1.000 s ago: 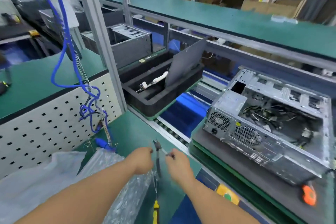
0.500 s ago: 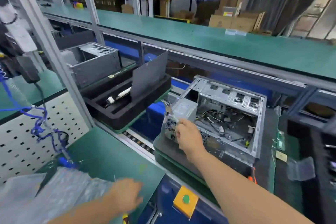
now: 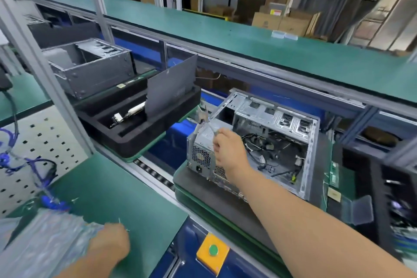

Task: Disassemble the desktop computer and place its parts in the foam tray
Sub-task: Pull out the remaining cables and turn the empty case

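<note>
Grey cable tie [image 3: 204, 119] pinched, right hand [image 3: 228, 151] fingers [image 3: 217, 140]

two hands [image 3: 228, 151] [image 3: 108, 247], two open computer cases [image 3: 252, 142] [image 3: 90, 70], one black foam tray [image 3: 135, 140], one yellow button box [image 3: 212, 253]

The right hand [image 3: 229, 152] reaches over the open computer case [image 3: 259, 142] and pinches a thin pale strip [image 3: 204, 119] above the power supply [image 3: 203, 144]. The case lies on a dark pad [image 3: 216, 201] on the conveyor. The left hand [image 3: 110, 244] rests on the green bench [image 3: 126, 192] beside a plastic bag [image 3: 49, 239]. A black foam tray [image 3: 135, 131] to the left holds an upright grey panel [image 3: 170, 87] and a white part [image 3: 128, 114]
</note>
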